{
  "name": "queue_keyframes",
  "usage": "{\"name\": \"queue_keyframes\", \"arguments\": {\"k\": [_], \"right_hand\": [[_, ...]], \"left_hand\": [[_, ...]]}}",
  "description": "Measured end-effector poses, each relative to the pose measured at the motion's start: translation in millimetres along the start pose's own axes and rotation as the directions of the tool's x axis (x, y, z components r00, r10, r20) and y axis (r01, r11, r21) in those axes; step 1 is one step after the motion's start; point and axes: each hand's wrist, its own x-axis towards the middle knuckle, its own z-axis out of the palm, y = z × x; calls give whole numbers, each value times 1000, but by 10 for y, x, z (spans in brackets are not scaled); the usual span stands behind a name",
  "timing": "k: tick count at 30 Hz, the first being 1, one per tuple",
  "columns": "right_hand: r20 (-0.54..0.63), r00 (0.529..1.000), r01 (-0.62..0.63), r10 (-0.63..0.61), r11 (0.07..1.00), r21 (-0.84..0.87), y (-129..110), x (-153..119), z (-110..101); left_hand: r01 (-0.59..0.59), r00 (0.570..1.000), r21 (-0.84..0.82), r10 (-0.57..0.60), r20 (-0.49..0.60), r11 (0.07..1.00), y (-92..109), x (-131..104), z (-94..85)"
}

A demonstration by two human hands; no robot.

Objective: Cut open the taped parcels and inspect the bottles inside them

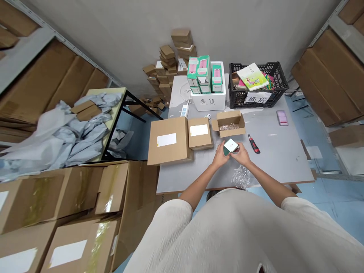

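A small box (231, 145) with a white top and a dark green side is held between my two hands above the table. My left hand (220, 155) grips its left side, and my right hand (241, 154) is closed on its right side. Just beyond them stands an open cardboard box (231, 132) with clear bubble wrap (228, 127) inside. More crumpled clear wrap (241, 177) lies at the table's near edge, below my hands. A red and black utility knife (254, 144) rests to the right of my right hand.
Two closed cartons (167, 140) (200, 133) stand left on the grey table (273, 159). Behind are a white foam bin (209, 103) with green-pink boxes, a power strip (184, 110) and a black crate (237, 99) with books. Large cartons (71, 250) fill the lower left.
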Motion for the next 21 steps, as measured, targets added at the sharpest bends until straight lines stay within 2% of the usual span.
{"name": "queue_keyframes", "arguments": {"k": [5,9,15,21], "right_hand": [[77,997,-22,17,997,74,116,-92,99],[137,989,38,-54,992,122,151,-166,84],[235,971,55,-51,998,-8,147,-138,-74],[261,953,188,-156,977,-102,144,-28,-170]], "left_hand": [[5,995,15,-6,99,1000,-93,-9,-2],[58,998,58,-60,27,997,-144,-21,-43],[81,994,-60,-76,74,995,-117,-1,-136],[65,993,-61,-59,104,996,-88,12,-139]]}}
